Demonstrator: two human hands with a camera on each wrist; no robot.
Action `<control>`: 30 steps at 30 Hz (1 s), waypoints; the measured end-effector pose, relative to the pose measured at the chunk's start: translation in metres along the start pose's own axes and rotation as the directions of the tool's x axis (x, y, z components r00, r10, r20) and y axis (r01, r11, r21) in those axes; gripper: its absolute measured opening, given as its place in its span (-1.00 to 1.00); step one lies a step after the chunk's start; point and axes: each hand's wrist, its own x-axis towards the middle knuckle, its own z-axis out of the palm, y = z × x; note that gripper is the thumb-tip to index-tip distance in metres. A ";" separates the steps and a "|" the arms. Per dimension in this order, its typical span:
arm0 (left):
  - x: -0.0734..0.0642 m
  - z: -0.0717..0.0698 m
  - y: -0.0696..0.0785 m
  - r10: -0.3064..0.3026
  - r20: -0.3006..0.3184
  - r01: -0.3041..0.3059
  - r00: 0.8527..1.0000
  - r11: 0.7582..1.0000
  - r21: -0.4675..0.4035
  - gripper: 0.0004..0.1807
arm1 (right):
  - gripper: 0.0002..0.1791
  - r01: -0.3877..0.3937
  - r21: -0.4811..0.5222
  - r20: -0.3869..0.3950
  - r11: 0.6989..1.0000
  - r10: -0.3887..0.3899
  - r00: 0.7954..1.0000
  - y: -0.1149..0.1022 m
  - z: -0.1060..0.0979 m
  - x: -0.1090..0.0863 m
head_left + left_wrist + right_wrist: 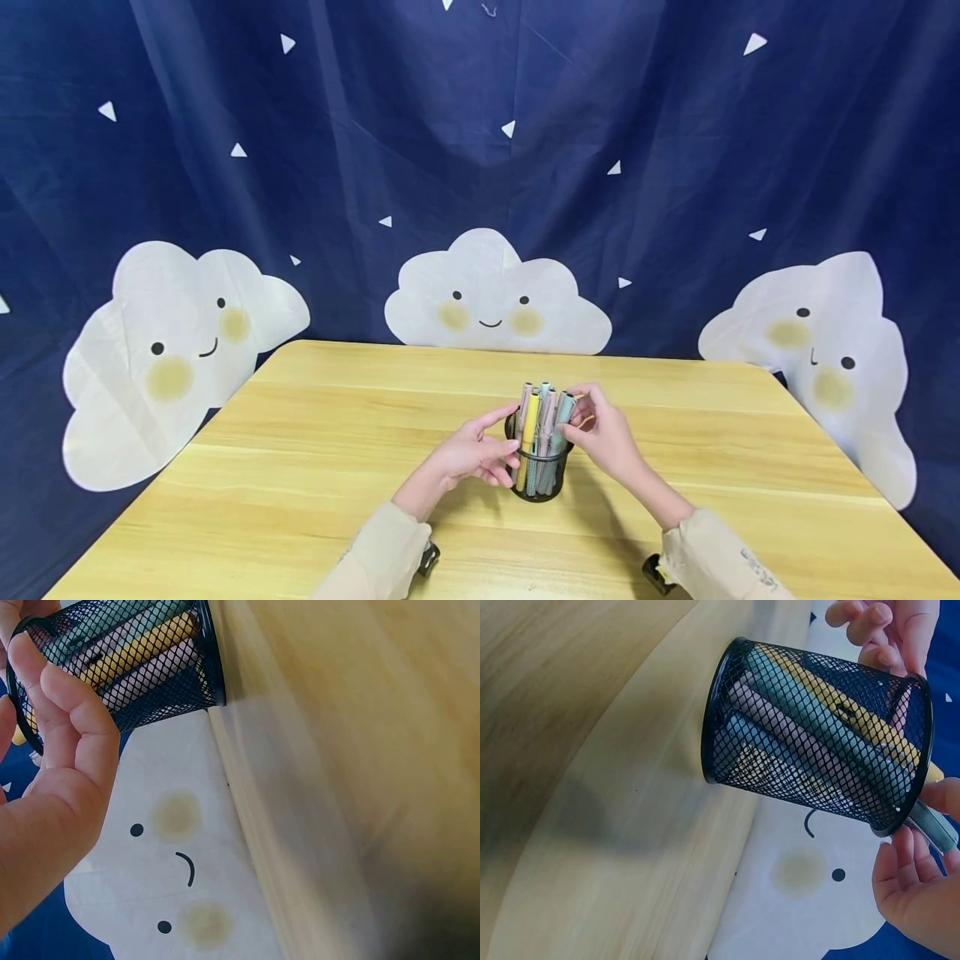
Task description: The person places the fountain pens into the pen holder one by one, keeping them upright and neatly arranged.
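A black mesh pen cup (pixel 538 483) stands upright on the table, holding several markers in yellow, pale pink, teal and blue. At its left side is my left hand (pixel 471 454), with the thumb and index finger spread about the rim and the other fingers loosely bent. My right hand (pixel 603 429) pinches a teal marker (pixel 564 410) near its cap at the cup's right side. In the right wrist view the marker's capped end (pixel 935 827) sticks out past the rim between the right fingers. Mesh partly hides the markers' lower parts.
The light wooden table (pixel 300 467) reaches back to a dark blue curtain (pixel 480 108) printed with white clouds and small triangles. Black straps (pixel 429 557) show under the beige sleeves (pixel 382 550).
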 end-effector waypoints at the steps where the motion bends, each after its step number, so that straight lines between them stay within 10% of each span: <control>1: 0.000 0.000 0.000 -0.005 0.001 0.005 1.000 1.000 -0.005 -0.28 | -0.51 0.004 -0.005 0.000 1.000 -0.004 1.000 0.001 0.000 0.000; 17: -0.001 0.000 0.001 0.016 -0.002 -0.016 1.000 1.000 0.025 -0.29 | -0.70 -0.034 0.014 -0.012 0.999 0.034 0.999 -0.003 -0.003 -0.005; 30: -0.004 0.005 0.005 0.138 -0.095 -0.114 0.986 0.969 0.221 -0.28 | -0.67 -0.068 -0.035 -0.011 0.997 0.068 0.998 0.002 -0.015 -0.010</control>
